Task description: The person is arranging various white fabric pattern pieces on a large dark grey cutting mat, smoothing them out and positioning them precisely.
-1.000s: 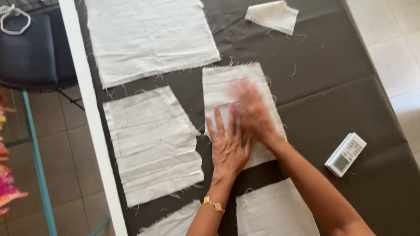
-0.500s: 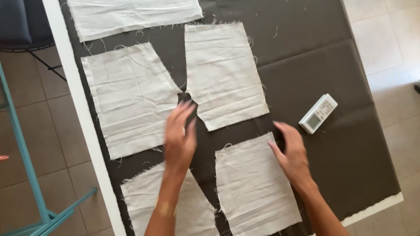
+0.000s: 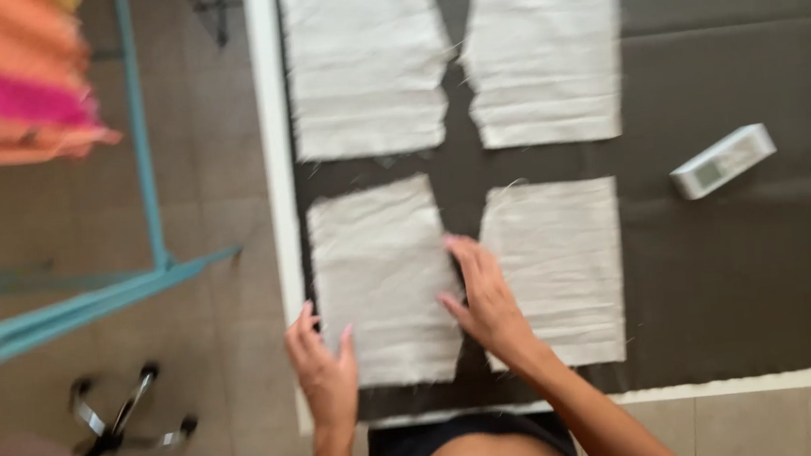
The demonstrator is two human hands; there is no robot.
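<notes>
The left hand (image 3: pixel 325 371) lies flat and open, fingers spread, on the near left corner of a pale cloth piece (image 3: pixel 383 283), by the table's white edge (image 3: pixel 279 219). The right hand (image 3: pixel 488 299) is open too, holding nothing. It rests across the gap between that piece and the cloth piece beside it (image 3: pixel 563 269), touching both. Two more pale cloth pieces (image 3: pixel 364 62) lie side by side farther up on the dark table cover (image 3: pixel 746 269). A small white remote (image 3: pixel 721 161) sits off to the right, well apart from the hands.
</notes>
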